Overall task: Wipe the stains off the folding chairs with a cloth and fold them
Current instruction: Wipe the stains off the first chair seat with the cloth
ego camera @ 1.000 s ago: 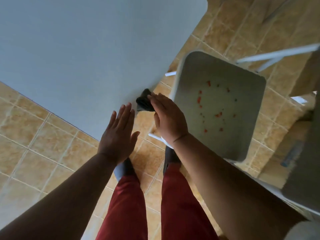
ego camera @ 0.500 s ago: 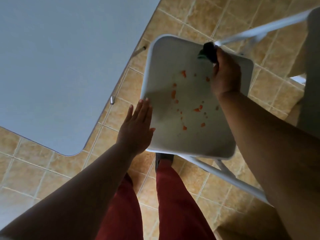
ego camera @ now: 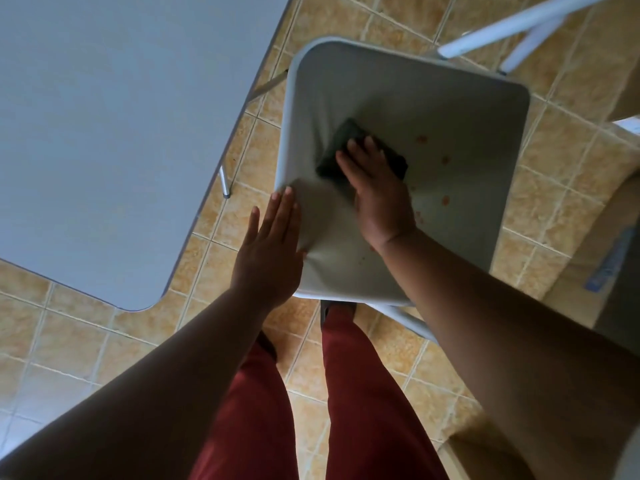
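A white folding chair stands unfolded in front of me, its seat (ego camera: 450, 109) facing up. Several orange-red stains (ego camera: 445, 160) dot the right half of the seat. My right hand (ego camera: 377, 192) lies flat on a dark cloth (ego camera: 346, 140) and presses it onto the left middle of the seat. My left hand (ego camera: 270, 244) is open with fingers straight, its fingertips over the seat's near left edge. The chair's white frame tubes (ego camera: 512, 27) show at the top right.
A grey-white table top (ego camera: 114, 133) fills the left, its leg (ego camera: 225, 183) close to the chair. Tan floor tiles (ego camera: 69, 341) lie all around. My red-trousered legs (ego camera: 349, 393) stand just before the chair. A cardboard box (ego camera: 602, 258) sits at the right.
My right hand brought the cloth from the seat's far edge down onto the left middle of the seat. Stains on the left half no longer show. My left hand stayed at the seat's near left edge.
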Demonstrator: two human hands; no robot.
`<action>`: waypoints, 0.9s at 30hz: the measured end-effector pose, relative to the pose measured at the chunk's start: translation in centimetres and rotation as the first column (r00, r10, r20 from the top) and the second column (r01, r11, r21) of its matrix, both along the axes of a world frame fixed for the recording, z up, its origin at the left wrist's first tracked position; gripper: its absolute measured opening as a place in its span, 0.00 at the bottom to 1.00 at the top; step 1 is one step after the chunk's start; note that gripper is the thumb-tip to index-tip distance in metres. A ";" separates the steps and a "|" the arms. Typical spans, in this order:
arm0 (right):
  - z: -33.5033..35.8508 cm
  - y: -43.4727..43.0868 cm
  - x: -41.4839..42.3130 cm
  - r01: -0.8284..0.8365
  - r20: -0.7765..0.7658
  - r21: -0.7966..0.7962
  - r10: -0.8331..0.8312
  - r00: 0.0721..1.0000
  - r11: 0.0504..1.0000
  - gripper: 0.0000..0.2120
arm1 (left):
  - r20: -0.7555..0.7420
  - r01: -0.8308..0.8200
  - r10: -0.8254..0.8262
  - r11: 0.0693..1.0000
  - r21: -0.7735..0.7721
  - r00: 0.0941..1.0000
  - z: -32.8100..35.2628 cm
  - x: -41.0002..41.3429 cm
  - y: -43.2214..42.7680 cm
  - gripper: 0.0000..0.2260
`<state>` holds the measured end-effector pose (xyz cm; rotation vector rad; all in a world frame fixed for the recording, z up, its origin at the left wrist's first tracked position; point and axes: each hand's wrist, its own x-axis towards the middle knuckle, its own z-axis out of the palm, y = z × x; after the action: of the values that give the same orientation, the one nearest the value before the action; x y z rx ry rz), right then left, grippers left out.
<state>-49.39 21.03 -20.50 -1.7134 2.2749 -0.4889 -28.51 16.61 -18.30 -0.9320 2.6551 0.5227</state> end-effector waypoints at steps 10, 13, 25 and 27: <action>4.4 3.8 -0.2 0.012 0.181 0.027 -0.016 0.983 1.000 0.25 | 0.050 0.067 -0.065 0.997 -0.024 0.997 1.2 -0.2 -0.3 0.37; 5.7 1.1 -6.3 0.199 0.108 -0.038 -0.194 0.975 0.979 0.23 | 0.046 0.081 -0.080 0.997 -0.018 0.996 1.2 -0.4 -0.3 0.37; 0.6 5.1 -2.8 0.311 0.095 0.104 -0.320 0.943 0.945 0.25 | 0.055 0.016 -0.016 1.000 -0.002 0.998 0.7 -0.4 0.7 0.38; 0.9 7.0 1.8 0.241 0.112 0.087 -0.250 0.962 0.967 0.22 | 0.061 0.021 -0.020 1.000 -0.006 0.998 0.7 -0.5 0.7 0.38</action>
<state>-47.55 28.05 -19.63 -1.3346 2.3958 -0.5368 -28.96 17.28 -17.62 -0.9073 2.6110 0.4731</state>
